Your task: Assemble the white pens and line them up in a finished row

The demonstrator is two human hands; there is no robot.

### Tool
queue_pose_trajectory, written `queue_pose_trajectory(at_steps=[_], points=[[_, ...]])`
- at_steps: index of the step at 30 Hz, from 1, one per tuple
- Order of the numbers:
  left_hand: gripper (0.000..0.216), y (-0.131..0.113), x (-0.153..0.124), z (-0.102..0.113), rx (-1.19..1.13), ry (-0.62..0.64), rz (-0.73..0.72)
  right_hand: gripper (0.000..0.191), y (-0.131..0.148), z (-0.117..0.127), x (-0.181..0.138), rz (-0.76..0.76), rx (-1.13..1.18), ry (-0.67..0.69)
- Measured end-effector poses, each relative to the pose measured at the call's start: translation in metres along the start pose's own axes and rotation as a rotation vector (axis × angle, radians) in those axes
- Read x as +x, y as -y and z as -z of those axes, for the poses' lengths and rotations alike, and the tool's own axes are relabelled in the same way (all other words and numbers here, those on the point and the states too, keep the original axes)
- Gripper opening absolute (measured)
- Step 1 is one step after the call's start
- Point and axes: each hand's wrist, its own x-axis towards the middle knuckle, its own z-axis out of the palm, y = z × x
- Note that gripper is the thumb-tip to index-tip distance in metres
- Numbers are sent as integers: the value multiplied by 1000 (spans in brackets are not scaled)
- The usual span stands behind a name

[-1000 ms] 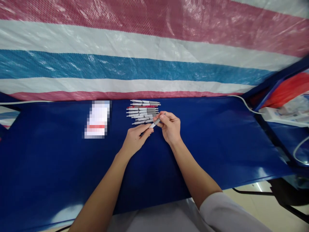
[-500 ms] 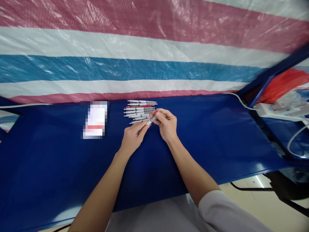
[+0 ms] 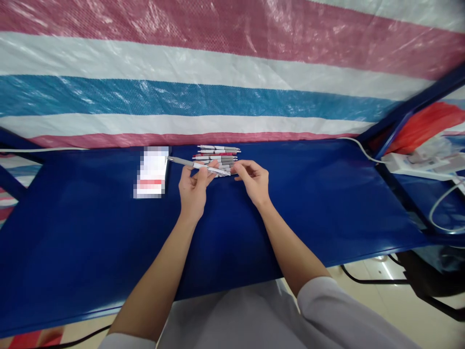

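My left hand (image 3: 193, 191) pinches a grey and white pen (image 3: 181, 162) between thumb and fingers. The pen slants slightly, its grey end up to the left and its clear and white end to the right. Just off that right end is my right hand (image 3: 254, 182), thumb and forefinger pressed together. Whether anything small sits in that pinch, or it touches the pen, I cannot tell. Behind the hands lies a row of similar pens (image 3: 218, 149), one of them with red on it, partly hidden by my fingers.
A pixelated white phone-like object (image 3: 150, 172) lies left of the pens on the blue table (image 3: 308, 203). Striped plastic sheeting (image 3: 218, 102) hangs behind. A white power strip (image 3: 417, 165), a cable and a red bag (image 3: 432, 128) are at the right.
The held pen has turned over, its grey end now pointing left instead of right. My left hand has risen and rotated. My right hand has come off the grey end.
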Motion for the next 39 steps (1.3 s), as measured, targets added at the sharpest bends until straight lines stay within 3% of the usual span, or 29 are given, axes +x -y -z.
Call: queue_pose_trajectory(at_steps=[4, 8, 17, 24, 29, 32, 34, 39], points=[[33, 0, -2, -5, -79, -19, 39, 23, -6, -1, -1, 76, -119, 87], [35, -1, -4, -8, -66, 5, 62, 21, -8, -1, 1, 61, -71, 125], [32, -1, 6, 2, -157, -94, 125, 25, -3, 2, 5, -51, 201, 76], [31, 0, 4, 0, -264, -93, 262, 29, -6, -6, 6, -90, 344, 69], [33, -1, 0, -4, -232, -31, 284, 27, -3, -14, 3, -83, 421, -33], [35, 1, -5, -6, -99, 56, 210, 26, -2, -14, 7, -98, 506, -164], [33, 4, -8, -5, 133, 145, 85, 27, -2, -10, 12, -132, 574, -272], [24, 5, -13, 5, 771, 365, -445, 17, 1, 12, 25, -194, 811, -440]])
